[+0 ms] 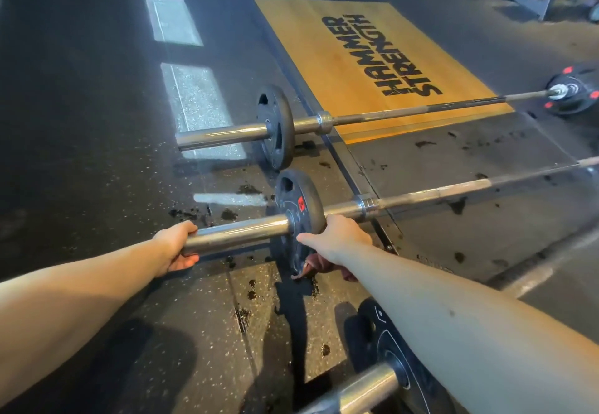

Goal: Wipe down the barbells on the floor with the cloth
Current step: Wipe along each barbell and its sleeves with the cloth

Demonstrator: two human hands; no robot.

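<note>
3 barbells lie on the rubber floor [97, 122]. The left hand [176, 245] wraps the middle barbell [453, 188] at its sleeve [240, 232] end. The right hand [337, 237] curls over the weight plate [299, 203], seemingly clutching the maroon cloth [324, 268] against it. Plate-wiping is underway, I'd judge. Next comes the shaft.

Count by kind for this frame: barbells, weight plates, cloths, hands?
Barbells: 3 (far barbell, middle barbell, near barbell)
Weight plates: 4 (far left plate, far right plate, middle plate, near plate)
Cloths: 1 (cloth)
Hands: 2 (left hand, right hand)
Total: 10
</note>
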